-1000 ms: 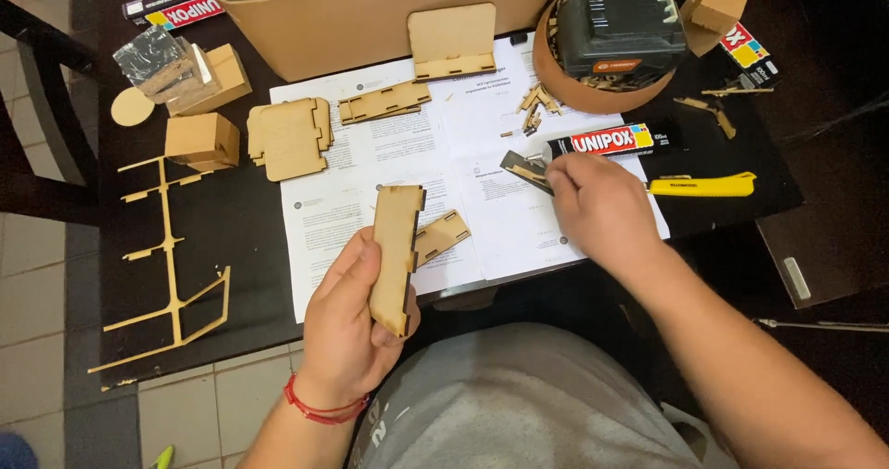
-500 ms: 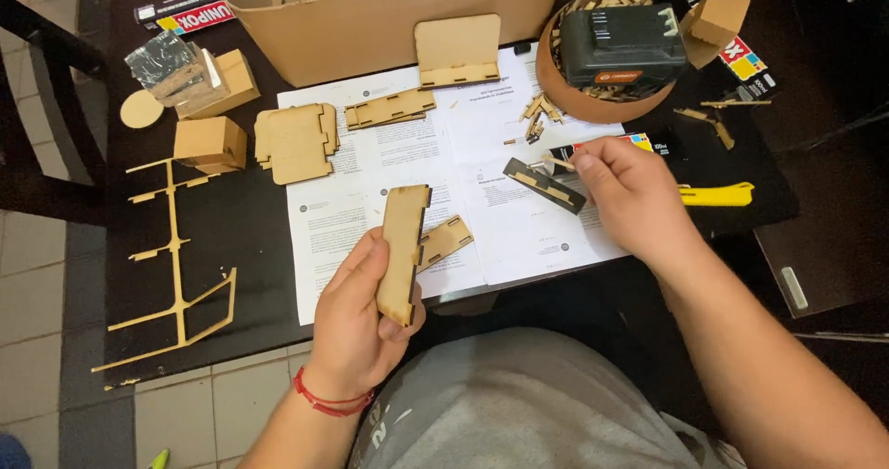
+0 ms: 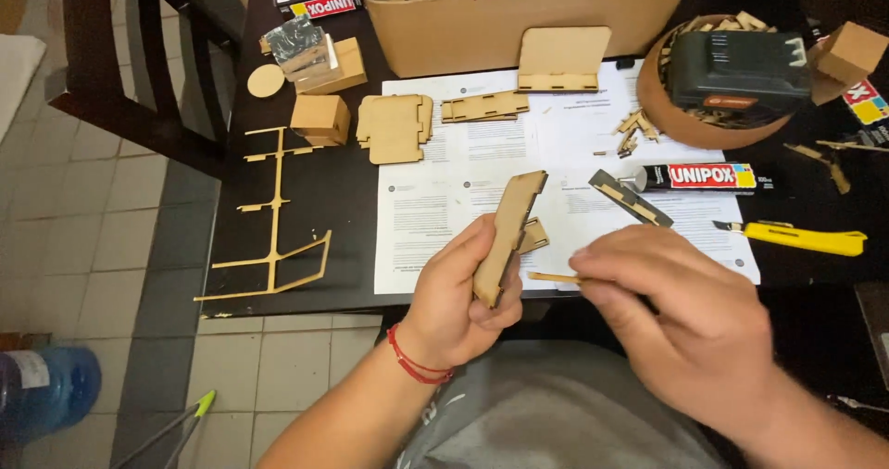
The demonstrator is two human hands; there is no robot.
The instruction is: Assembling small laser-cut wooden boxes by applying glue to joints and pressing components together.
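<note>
My left hand [image 3: 458,298] grips a long flat wooden panel [image 3: 511,233] with notched edges, held upright on its edge above the table's near edge. My right hand [image 3: 681,307] pinches a thin small wooden strip [image 3: 554,277] whose tip points at the panel's lower part. A black glue tube [image 3: 708,176] lies on the white instruction sheets [image 3: 444,219], with a dark flat piece [image 3: 632,198] beside its nozzle. Another small wooden part [image 3: 534,236] lies on the paper just behind the panel.
A cardboard box [image 3: 519,15] stands at the back. A round wooden bowl [image 3: 676,117] holds small wooden bits and a black battery pack [image 3: 736,71]. A yellow utility knife [image 3: 801,238] lies right. Wooden cubes [image 3: 319,117], flat cut pieces [image 3: 396,128] and a leftover frame [image 3: 278,219] lie left.
My right hand has left the glue tube area and come toward me with a thin wooden strip, now beside the panel. My left hand has raised the panel slightly.
</note>
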